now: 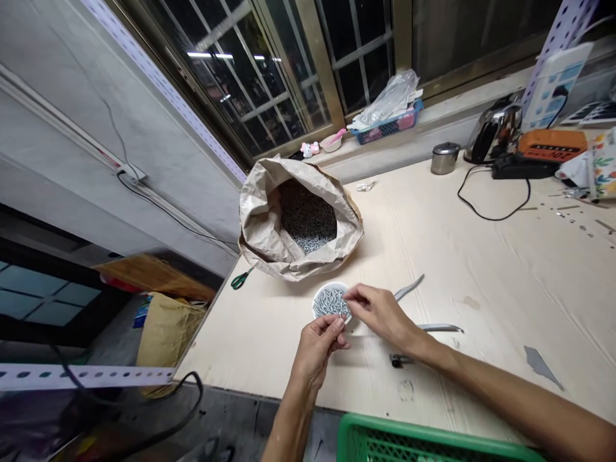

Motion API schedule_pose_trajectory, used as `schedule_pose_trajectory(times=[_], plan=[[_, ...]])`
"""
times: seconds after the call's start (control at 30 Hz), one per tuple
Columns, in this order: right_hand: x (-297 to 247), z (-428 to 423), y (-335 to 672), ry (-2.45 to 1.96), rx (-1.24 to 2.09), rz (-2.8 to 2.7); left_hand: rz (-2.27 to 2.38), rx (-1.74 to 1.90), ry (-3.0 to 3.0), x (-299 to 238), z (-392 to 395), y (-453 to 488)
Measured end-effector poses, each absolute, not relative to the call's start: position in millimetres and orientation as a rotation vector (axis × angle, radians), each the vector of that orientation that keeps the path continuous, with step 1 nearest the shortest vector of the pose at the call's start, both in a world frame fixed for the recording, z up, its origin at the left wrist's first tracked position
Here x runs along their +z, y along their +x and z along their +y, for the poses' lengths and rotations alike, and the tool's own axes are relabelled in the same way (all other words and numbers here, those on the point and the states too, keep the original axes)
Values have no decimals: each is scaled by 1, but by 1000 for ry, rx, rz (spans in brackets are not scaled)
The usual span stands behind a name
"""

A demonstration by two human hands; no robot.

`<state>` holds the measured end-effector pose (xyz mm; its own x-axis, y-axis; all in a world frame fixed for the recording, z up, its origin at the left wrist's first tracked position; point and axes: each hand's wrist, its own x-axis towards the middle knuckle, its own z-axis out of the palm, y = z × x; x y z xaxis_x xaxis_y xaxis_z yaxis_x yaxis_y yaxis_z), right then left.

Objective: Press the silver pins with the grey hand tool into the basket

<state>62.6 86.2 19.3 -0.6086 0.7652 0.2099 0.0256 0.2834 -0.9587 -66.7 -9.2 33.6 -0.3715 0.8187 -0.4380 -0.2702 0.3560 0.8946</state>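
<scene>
A small white bowl (315, 307) on the table holds a heap of small silvery metal screws or pins (332, 300). My left hand (321, 340) is at the bowl's near edge, with thumb and forefinger pinched together; anything between them is too small to make out. At the bowl's right rim, my right hand (380, 311) has its fingertips drawn together, and what they hold cannot be seen clearly. Just behind the bowl stands an open sack (260, 224) with rolled-down edges, partly filled with similar small metal pieces (312, 224).
Green-handled scissors (239, 280) lie left of the bowl. Grey strips (409, 287) and a small black-ended tool (398, 360) lie around my right forearm. A green basket (428, 439) is at the near edge. A lidded metal cup (444, 158) and kettle (495, 131) stand at the back right.
</scene>
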Motion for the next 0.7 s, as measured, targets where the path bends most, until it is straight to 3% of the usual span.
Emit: schedule_pose_trajectory(times=[0.1,0.33,0.5,0.7], plan=[[26,100,51,-584,1244,-2074,1560,1208,500,28,-12,-59],[12,95,124,-748,484,-2681,1600,1071,491,12,-18,-44],[-15,82,184,-837,434,-2808,1587,915,552,4,-7,-30],[-39,85,185,-908,322,-2747,1735,760,672,-5,1,-15]])
